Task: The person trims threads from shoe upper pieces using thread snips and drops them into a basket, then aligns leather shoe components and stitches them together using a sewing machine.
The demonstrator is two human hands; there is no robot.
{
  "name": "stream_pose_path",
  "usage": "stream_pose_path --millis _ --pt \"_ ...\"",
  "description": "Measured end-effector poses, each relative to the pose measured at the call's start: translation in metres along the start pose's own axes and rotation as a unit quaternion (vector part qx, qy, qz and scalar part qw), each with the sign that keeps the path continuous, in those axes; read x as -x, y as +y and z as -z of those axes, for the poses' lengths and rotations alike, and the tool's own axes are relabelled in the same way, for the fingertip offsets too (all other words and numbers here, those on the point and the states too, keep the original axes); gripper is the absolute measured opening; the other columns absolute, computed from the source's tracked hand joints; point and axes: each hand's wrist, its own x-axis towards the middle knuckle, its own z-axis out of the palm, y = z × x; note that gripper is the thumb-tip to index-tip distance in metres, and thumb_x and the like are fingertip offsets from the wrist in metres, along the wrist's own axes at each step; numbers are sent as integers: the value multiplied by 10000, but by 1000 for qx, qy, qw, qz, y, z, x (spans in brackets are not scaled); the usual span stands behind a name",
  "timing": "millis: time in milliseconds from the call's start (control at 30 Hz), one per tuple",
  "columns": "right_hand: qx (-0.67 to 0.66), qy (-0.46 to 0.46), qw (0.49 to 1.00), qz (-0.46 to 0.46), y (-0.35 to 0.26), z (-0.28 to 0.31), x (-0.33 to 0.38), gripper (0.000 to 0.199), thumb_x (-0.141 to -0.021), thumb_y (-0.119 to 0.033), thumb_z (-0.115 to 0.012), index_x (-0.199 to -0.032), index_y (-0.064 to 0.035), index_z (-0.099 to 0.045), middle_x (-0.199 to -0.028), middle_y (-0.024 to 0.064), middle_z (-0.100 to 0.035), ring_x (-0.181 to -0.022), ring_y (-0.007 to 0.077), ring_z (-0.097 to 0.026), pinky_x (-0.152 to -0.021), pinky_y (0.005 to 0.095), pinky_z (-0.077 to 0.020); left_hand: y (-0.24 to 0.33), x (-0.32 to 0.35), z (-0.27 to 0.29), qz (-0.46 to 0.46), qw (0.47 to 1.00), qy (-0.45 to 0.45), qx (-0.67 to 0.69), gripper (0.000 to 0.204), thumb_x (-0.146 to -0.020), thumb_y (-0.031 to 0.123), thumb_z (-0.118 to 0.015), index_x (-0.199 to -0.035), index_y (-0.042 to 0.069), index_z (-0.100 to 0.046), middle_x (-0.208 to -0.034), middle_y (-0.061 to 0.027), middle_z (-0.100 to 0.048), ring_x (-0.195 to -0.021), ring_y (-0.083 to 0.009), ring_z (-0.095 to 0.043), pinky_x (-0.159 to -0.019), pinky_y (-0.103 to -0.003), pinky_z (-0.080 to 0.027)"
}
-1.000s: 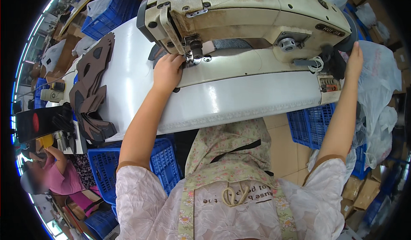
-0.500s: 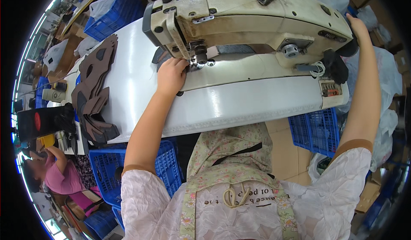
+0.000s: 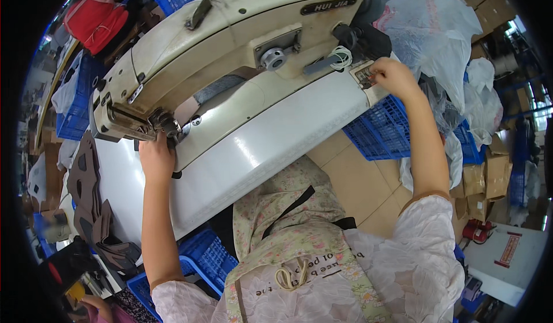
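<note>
A cream sewing machine (image 3: 230, 26) stands on a white table (image 3: 247, 150). My left hand (image 3: 156, 159) is at its needle end, fingers bent up beside the presser foot (image 3: 170, 126); the head partly hides the fingertips and whatever they hold. My right hand (image 3: 397, 80) is at the table's right corner, its fingers bent together over a small recessed panel (image 3: 364, 75). What they grip there is too small to make out. A grey piece of material (image 3: 219, 88) shows behind the machine's lower bed. Brown cut pieces (image 3: 86, 179) lie stacked at the table's left end.
Blue crates stand below the table, one at the right (image 3: 383, 130) and one at the lower left (image 3: 207, 254). Plastic bags (image 3: 432, 35) and cardboard boxes (image 3: 487, 179) fill the right side. A person in red (image 3: 101, 14) is at the far left.
My right hand has left the handwheel end of the machine and come down to the corner panel. My left hand stays by the presser foot. The whole view has turned and shifted.
</note>
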Motion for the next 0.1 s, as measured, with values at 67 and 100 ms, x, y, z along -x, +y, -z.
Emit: stream_pose_path --millis 67,100 --pt "11 -48 998 46 14 -17 9 238 -754 -52 -625 -977 -89 -698 -959 94 -681 -886 299 -653 -787 364 -513 -6 -1 1 -10 998 -63 -25 368 -673 12 -630 -1041 10 -635 -1053 -183 -627 -1041 -380 -557 -918 -492 -421" --pt "-8 -89 996 18 14 -19 7 206 -725 -166 -668 -918 -115 -723 -1037 86 -700 -1020 263 -638 -854 359 -507 -10 -1 0 -16 998 -60 -22 369 -664 28 -645 -1033 15 -640 -1087 -189 -627 -1054 -370 -562 -948 -485 -408"
